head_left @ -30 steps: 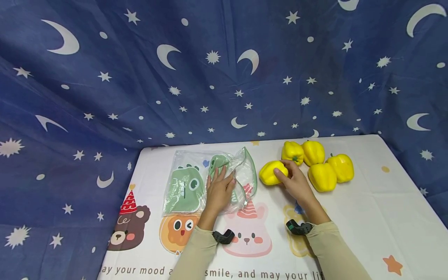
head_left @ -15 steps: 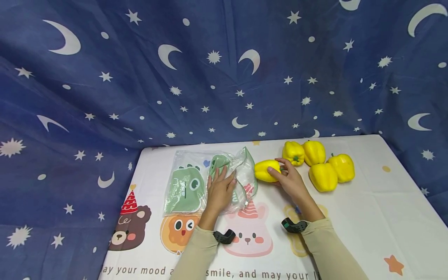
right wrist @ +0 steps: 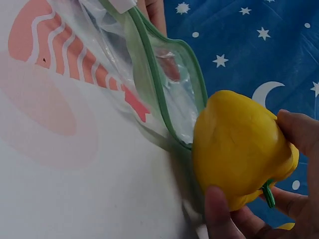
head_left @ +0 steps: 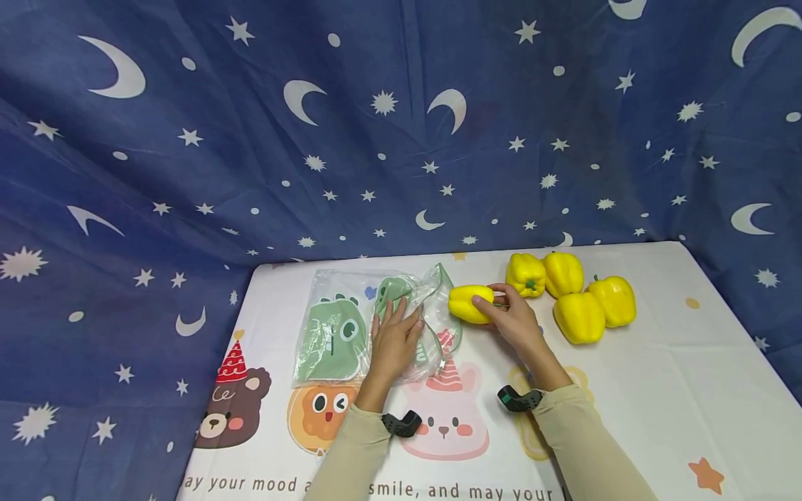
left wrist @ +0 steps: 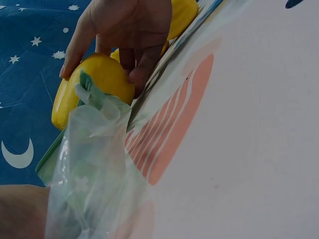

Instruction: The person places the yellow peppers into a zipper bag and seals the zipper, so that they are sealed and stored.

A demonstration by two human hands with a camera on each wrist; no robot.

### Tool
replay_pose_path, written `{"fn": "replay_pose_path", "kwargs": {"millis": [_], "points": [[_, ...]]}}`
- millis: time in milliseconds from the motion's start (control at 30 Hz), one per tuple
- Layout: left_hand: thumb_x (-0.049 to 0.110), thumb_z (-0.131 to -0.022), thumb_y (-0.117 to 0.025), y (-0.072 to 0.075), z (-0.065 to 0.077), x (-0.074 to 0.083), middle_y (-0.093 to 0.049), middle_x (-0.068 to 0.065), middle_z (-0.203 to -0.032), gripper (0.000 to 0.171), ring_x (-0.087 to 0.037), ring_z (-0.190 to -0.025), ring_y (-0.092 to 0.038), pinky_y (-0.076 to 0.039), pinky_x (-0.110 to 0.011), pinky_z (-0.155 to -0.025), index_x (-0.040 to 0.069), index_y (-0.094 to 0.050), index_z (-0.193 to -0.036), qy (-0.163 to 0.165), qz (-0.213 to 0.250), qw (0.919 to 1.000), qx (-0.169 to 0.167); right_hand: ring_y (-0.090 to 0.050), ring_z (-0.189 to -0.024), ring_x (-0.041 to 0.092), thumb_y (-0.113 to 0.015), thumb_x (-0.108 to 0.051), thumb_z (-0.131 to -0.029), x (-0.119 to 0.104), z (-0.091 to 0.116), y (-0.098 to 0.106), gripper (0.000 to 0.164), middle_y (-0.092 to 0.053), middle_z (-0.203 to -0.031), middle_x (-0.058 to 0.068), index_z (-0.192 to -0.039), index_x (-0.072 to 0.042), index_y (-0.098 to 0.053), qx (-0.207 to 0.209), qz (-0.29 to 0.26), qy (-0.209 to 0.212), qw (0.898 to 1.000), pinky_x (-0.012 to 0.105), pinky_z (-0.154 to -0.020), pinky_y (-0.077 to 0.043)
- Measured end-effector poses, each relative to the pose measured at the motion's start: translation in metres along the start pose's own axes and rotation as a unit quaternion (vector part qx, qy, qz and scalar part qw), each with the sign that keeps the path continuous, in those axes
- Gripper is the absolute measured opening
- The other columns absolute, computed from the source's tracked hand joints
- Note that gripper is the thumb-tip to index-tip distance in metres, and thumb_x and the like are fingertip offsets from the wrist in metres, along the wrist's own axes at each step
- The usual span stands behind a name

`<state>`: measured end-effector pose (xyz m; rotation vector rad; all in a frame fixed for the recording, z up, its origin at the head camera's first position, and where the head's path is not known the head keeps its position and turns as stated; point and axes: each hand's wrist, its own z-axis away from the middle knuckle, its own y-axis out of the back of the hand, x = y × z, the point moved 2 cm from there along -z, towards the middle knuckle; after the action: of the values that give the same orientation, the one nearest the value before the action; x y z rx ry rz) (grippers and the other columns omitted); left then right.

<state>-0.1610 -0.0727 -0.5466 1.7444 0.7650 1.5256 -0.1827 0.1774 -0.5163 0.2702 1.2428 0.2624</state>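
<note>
My right hand (head_left: 516, 320) grips a yellow bell pepper (head_left: 470, 304) by its stem end, thumb on one side and fingers on the other. In the right wrist view the pepper (right wrist: 241, 149) sits right at the green-edged open mouth of a clear zip bag (right wrist: 174, 94). The bag (head_left: 360, 327), printed with green dinosaur shapes, lies flat on the table. Across its middle rests my left hand (head_left: 395, 341), fingers straight and spread. In the left wrist view the bag's mouth (left wrist: 94, 134) stands raised, and the pepper (left wrist: 102, 77) overlaps it.
Several more yellow bell peppers (head_left: 579, 318) stand grouped at the table's back right. The white tablecloth (head_left: 677, 390) carries printed cartoon animals and lettering. A dark blue curtain (head_left: 351, 139) with moons and stars hangs behind and to the left.
My right hand has moved left with the yellow bell pepper, from beside the other peppers to the bag's mouth. The left hand has stayed in place on the bag.
</note>
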Motion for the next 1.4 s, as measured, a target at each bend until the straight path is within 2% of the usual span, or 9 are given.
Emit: {"fn": "replay_pose_path", "kwargs": {"millis": [167,300,500,600,733,900,1000,1167,1400], "points": [[0.041,-0.107,-0.047,0.000,0.000,-0.001,-0.034,-0.007,-0.164,0.042,-0.034,-0.157,-0.020,-0.009,-0.062,-0.126,0.026,-0.058,-0.145,0.001,0.001,1.0000,-0.001,-0.068,-0.084,0.027,-0.073,-0.068,-0.082,0.001,-0.003,-0.005,0.082,-0.061,-0.132,0.018,-0.142,-0.020,-0.045,0.002,-0.001,0.006,1.000,0.033,-0.070,-0.062],[0.041,-0.107,-0.047,0.000,0.000,-0.001,-0.034,-0.007,-0.164,0.042,-0.033,-0.157,-0.020,-0.008,-0.062,-0.126,0.027,-0.058,-0.145,-0.001,0.004,1.0000,-0.001,-0.068,-0.083,0.025,-0.072,-0.068,-0.083,0.004,-0.004,-0.008,0.078,-0.061,-0.132,0.018,-0.140,-0.021,-0.047,0.006,-0.009,0.019,1.000,0.034,-0.068,-0.063],[0.041,-0.107,-0.047,0.001,0.001,0.000,-0.035,-0.007,-0.164,0.041,-0.034,-0.157,-0.020,-0.009,-0.063,-0.126,0.027,-0.058,-0.145,-0.005,0.006,1.0000,0.001,-0.066,-0.101,0.027,-0.067,-0.064,-0.089,0.003,-0.004,-0.008,0.074,-0.053,-0.137,0.016,-0.146,-0.020,-0.047,-0.005,-0.040,0.016,0.999,0.031,-0.077,-0.063],[0.041,-0.108,-0.047,0.001,0.001,0.001,-0.035,-0.007,-0.164,0.042,-0.034,-0.157,-0.021,-0.009,-0.063,-0.126,0.026,-0.058,-0.145,-0.005,0.008,1.0000,0.002,-0.061,-0.115,0.029,-0.063,-0.056,-0.097,0.001,-0.003,-0.008,0.070,-0.050,-0.143,0.017,-0.152,-0.017,-0.044,-0.019,-0.049,0.007,0.999,0.030,-0.082,-0.062],[0.042,-0.108,-0.046,0.001,0.001,0.001,-0.034,-0.006,-0.164,0.042,-0.033,-0.158,-0.019,-0.007,-0.062,-0.126,0.027,-0.057,-0.146,-0.001,0.010,0.9999,-0.002,-0.055,-0.127,0.029,-0.050,-0.041,-0.106,0.001,-0.003,-0.006,0.060,-0.043,-0.151,0.018,-0.157,-0.011,-0.039,-0.040,-0.078,-0.007,0.996,0.029,-0.091,-0.060],[0.043,-0.108,-0.046,0.000,0.000,0.000,-0.034,-0.005,-0.164,0.043,-0.031,-0.158,-0.019,-0.006,-0.061,-0.127,0.027,-0.057,-0.145,0.005,0.014,0.9999,-0.004,-0.049,-0.131,0.027,-0.041,-0.028,-0.111,0.006,-0.004,-0.005,0.051,-0.037,-0.157,0.018,-0.157,-0.007,-0.039,-0.047,-0.115,-0.003,0.992,0.030,-0.093,-0.059],[0.043,-0.108,-0.046,0.000,0.000,-0.001,-0.034,-0.004,-0.164,0.043,-0.030,-0.158,-0.019,-0.006,-0.060,-0.127,0.027,-0.057,-0.145,0.005,0.015,0.9999,-0.004,-0.052,-0.122,0.025,-0.043,-0.021,-0.111,0.009,-0.005,-0.004,0.046,-0.044,-0.147,0.021,-0.154,-0.006,-0.044,-0.035,-0.115,0.015,0.993,0.030,-0.089,-0.061],[0.043,-0.108,-0.046,0.001,0.000,0.000,-0.034,-0.005,-0.164,0.043,-0.031,-0.158,-0.019,-0.006,-0.061,-0.127,0.027,-0.057,-0.146,0.004,0.018,0.9998,-0.005,-0.058,-0.100,0.023,-0.052,-0.017,-0.107,0.011,-0.005,-0.005,0.034,-0.054,-0.114,0.016,-0.138,-0.005,-0.059,0.007,-0.094,0.040,0.995,0.029,-0.079,-0.063],[0.042,-0.108,-0.046,0.002,0.001,0.001,-0.036,-0.006,-0.164,0.043,-0.032,-0.158,-0.021,-0.006,-0.061,-0.127,0.027,-0.057,-0.146,0.005,0.027,0.9996,-0.001,-0.065,-0.089,0.025,-0.064,-0.021,-0.102,0.008,-0.004,-0.006,0.026,-0.063,-0.103,0.014,-0.121,-0.003,-0.068,0.037,-0.079,0.062,0.994,0.028,-0.071,-0.063]]}}
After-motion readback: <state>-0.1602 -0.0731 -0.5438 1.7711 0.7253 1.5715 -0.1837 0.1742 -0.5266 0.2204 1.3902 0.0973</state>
